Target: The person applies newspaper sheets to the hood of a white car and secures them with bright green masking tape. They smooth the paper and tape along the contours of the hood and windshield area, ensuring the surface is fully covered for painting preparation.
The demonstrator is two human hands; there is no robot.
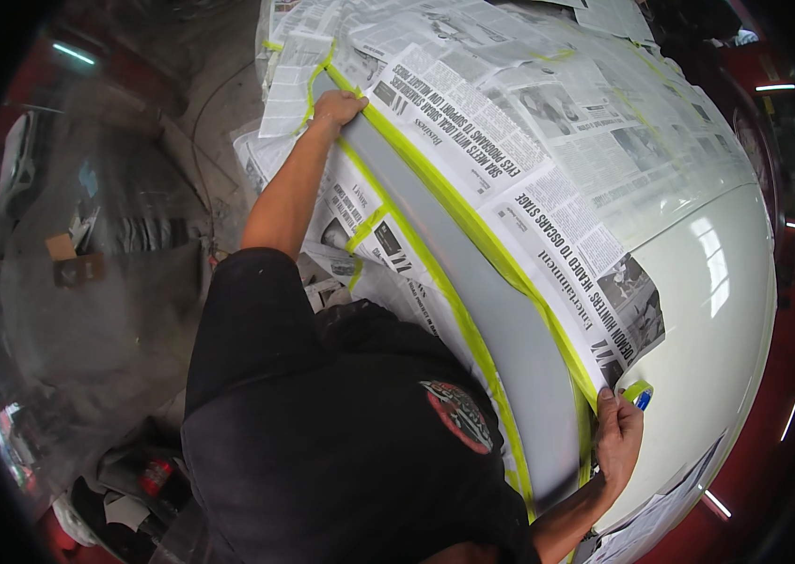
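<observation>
A long sheet of newspaper (548, 216), edged with yellow-green masking tape (458, 221), runs along a curved grey panel strip (501, 310) of a vehicle body. At its far end, my left hand (339, 109) has its fingers closed on the taped edge. My right hand (618, 437) pinches the near end of that edge between thumb and fingers. Just beyond those fingers, a roll of masking tape (640, 394) with a blue core rests against the pale body panel. Near my right hand, part of the taped edge stands away from the grey strip.
More newspaper (336, 193) is taped along the strip's other side. Newspapers and clear plastic film (642, 122) cover the far bodywork, while glossy white bodywork (722, 282) lies bare at right. At left stand a film-covered shape (125, 301) and a small cardboard box (76, 263).
</observation>
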